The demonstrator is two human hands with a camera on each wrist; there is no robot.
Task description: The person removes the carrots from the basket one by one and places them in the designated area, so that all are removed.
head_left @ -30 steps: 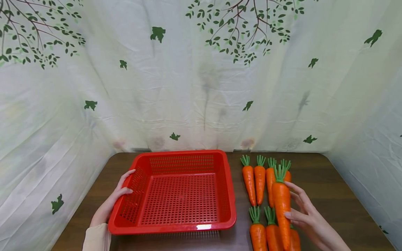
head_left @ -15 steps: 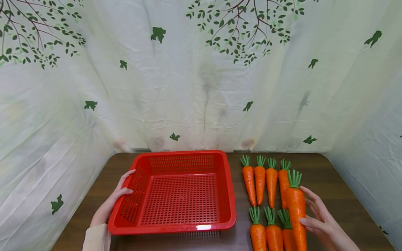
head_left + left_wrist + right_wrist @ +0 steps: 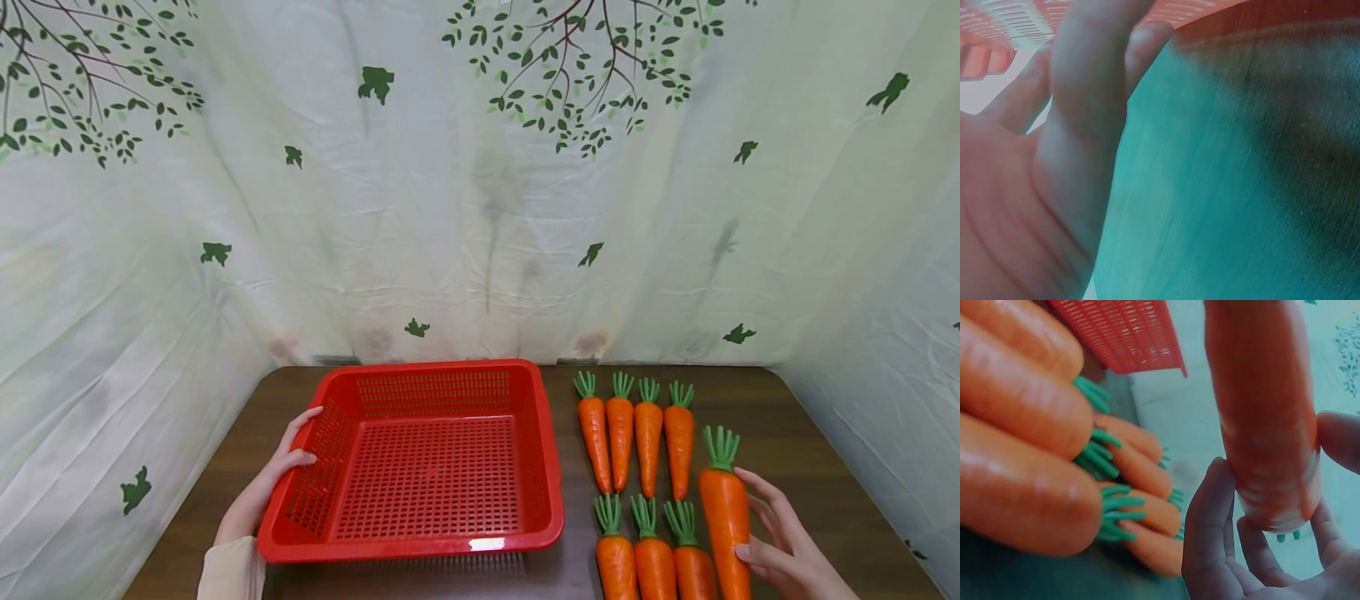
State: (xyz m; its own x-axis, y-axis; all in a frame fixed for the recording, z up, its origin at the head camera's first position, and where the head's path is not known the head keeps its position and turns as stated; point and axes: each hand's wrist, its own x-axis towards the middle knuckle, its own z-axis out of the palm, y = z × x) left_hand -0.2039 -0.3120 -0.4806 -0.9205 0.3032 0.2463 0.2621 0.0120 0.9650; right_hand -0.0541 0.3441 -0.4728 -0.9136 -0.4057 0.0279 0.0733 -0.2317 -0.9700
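Observation:
My right hand (image 3: 780, 542) grips a large orange carrot (image 3: 724, 521) with a green top, at the right end of the near row of carrots. In the right wrist view the thumb and fingers (image 3: 1210, 531) curl round the carrot (image 3: 1263, 412). Several more carrots (image 3: 633, 433) lie in two rows on the brown table (image 3: 787, 425). An empty red perforated basket (image 3: 423, 458) sits at the left. My left hand (image 3: 273, 475) holds the basket's left rim, thumb on the inside wall. The left wrist view shows the palm (image 3: 1035, 206) and basket mesh (image 3: 1016, 19) close up.
A pale curtain (image 3: 480, 183) printed with green leaves and branches closes in the table at the back and on both sides. Bare wood shows to the right of the carrots (image 3: 840, 467) and left of the basket (image 3: 217, 467).
My right hand has carried the big carrot to the right and nearer, off the top of the rows to their right end. The left hand and basket have stayed put.

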